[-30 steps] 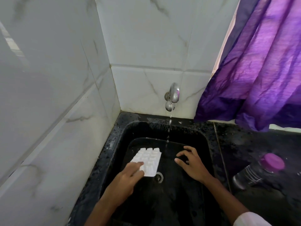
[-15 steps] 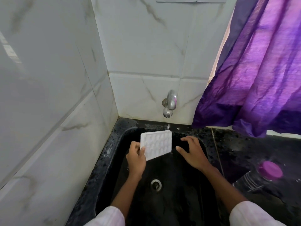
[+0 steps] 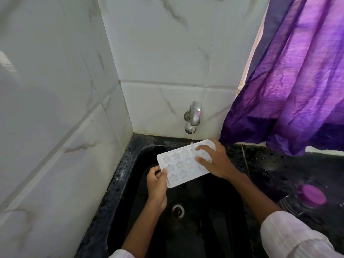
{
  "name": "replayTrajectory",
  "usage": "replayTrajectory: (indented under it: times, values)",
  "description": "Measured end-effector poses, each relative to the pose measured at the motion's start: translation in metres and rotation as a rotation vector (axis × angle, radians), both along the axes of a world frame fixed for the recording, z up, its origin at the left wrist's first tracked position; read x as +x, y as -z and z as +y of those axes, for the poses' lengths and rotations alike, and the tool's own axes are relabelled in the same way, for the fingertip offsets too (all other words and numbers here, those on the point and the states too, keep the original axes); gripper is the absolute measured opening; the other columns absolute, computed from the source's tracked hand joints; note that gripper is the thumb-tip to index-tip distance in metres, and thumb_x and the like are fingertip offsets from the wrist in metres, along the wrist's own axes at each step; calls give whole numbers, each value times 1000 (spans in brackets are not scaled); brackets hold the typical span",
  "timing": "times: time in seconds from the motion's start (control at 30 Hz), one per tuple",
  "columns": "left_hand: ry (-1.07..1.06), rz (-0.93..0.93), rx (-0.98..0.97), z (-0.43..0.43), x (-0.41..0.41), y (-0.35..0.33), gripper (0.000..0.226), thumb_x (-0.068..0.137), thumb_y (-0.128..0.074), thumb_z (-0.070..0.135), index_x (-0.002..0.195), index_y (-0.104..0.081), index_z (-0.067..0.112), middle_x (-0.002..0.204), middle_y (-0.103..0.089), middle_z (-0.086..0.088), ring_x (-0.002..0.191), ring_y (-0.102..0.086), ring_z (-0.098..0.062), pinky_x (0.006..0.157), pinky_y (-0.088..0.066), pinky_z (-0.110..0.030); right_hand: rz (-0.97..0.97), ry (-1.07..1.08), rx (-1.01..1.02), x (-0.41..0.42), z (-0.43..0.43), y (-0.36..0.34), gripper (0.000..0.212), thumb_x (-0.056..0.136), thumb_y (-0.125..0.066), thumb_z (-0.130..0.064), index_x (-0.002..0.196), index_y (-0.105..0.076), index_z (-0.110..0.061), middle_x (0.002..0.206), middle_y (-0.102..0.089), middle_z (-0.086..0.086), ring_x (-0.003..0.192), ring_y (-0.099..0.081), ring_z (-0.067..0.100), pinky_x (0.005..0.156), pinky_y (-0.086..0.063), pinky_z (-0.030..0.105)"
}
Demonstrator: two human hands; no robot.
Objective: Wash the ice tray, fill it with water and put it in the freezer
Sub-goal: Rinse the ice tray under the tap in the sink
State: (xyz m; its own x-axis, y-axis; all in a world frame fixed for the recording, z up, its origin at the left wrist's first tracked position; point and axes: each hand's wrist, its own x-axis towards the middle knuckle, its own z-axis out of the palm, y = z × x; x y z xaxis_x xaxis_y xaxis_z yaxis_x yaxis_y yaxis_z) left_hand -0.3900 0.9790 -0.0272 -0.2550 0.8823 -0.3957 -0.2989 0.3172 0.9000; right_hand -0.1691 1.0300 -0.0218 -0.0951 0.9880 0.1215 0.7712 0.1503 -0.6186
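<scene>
A white ice tray (image 3: 181, 165) with star-shaped cups faces up above the black sink (image 3: 134, 161), its far end under a thin stream from the metal tap (image 3: 193, 117). My left hand (image 3: 157, 185) pinches the tray's near left corner, thumb on top. My right hand (image 3: 214, 161) grips the tray's right end, with its fingers lying across the cups.
The sink drain (image 3: 178, 210) shows below the tray. White marble tiles (image 3: 55, 127) close in the left and back. A purple curtain (image 3: 297, 81) hangs at right over the black counter, where a bottle with a purple cap (image 3: 310, 197) lies.
The tray has been lifted from the sink floor and turned cup side up under the tap. My right hand, free before, now holds its right end.
</scene>
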Motion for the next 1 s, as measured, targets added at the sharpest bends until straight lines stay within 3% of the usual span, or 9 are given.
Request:
replayTrajectory:
  times: [0.23,0.3,0.43,0.57,1.0]
  values:
    - [20,-84,1,-4,-6,-8,14,103,-52,9,116,-54,4,105,-70,-9,95,-70,-22,77,-59,-37,-208,-19,-19,-11,4,-2,33,94,-52,-56,126,-55,-51,159,-14,1,147,-10,28,118,-8,63]
    - [19,-100,7,-4,-7,-11,15,103,-52,9,117,-53,4,105,-71,-9,94,-70,-22,77,-60,-37,-231,-12,-40,-14,4,-4,35,95,-48,-57,129,-54,-52,160,-12,1,147,-8,28,118,-5,61]
    - [13,-108,4,-3,-7,-12,17,103,-51,9,119,-52,2,105,-70,-11,95,-70,-24,78,-59,-39,-276,-19,-55,-16,4,-10,36,95,-48,-58,131,-53,-53,161,-10,2,146,-9,31,117,-16,54]
    - [23,-106,3,-6,-7,-13,17,103,-52,9,119,-52,2,111,-71,-14,100,-70,-28,80,-59,-42,-283,-25,-141,-15,4,-17,34,96,-47,-58,129,-51,-53,161,-3,-3,146,0,31,116,-13,57]
    - [27,-68,46,-10,-12,-21,17,103,-51,9,119,-52,2,105,-72,-8,92,-71,-20,71,-60,-33,-240,-43,-163,-21,1,-24,35,98,-42,-58,132,-51,-54,162,-1,-5,146,2,29,117,-11,54]
